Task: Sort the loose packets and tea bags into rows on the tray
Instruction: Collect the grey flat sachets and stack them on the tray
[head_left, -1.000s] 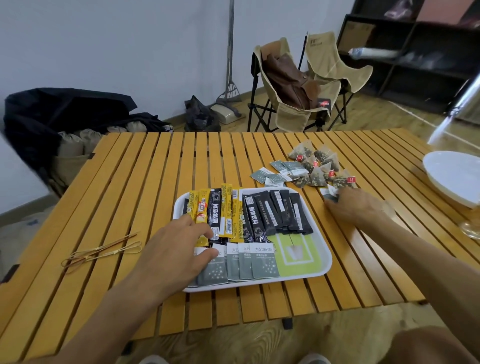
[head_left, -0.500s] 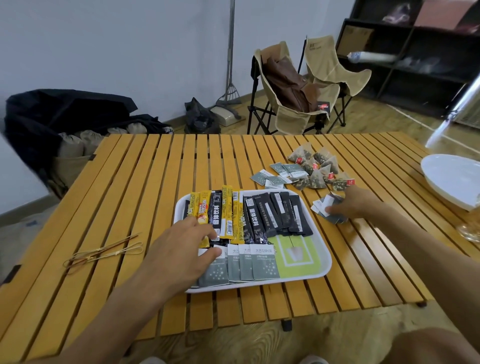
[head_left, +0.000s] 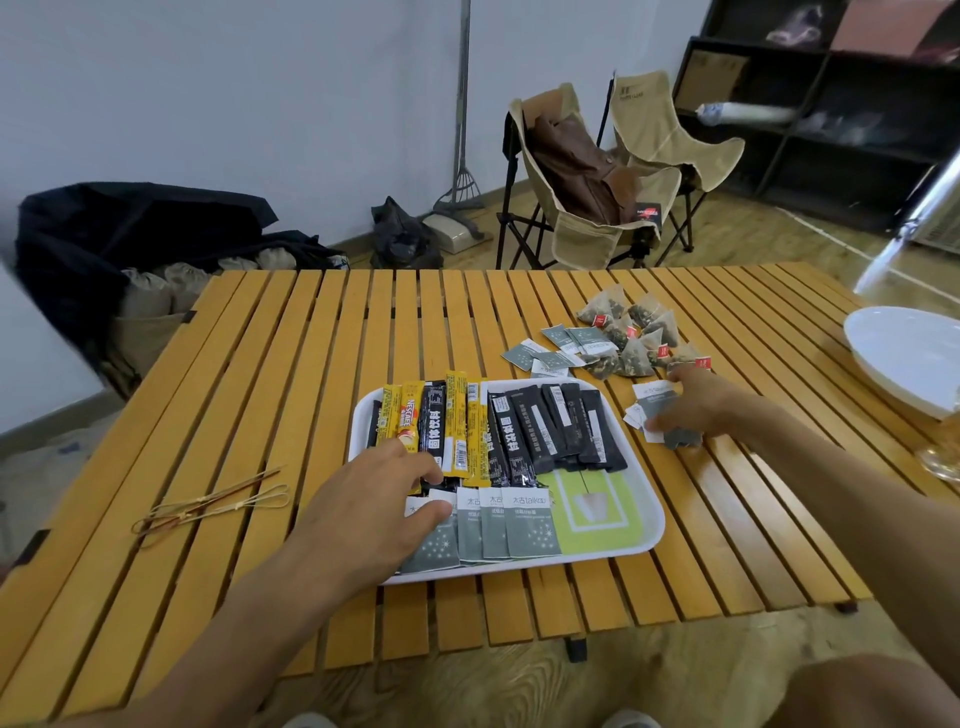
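right hand (head_left: 693, 402) pinches grey sachets (head_left: 655, 410), seemingly several; left hand (head_left: 374, 512) spread on tray (head_left: 641, 480).

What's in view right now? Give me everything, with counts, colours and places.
tray: one, white, table centre
stick packets: yellow and black, about fourteen, tray's far row
grey sachets: about five, tray's near row
loose grey sachets: about six, beyond tray
tea bags: about eight, pyramid, far right
bamboo picks: several, table left
plate: one, white, right edge
folding chairs: two, beige, behind table
left hand: on tray's near row
right hand: holds grey sachets right of tray
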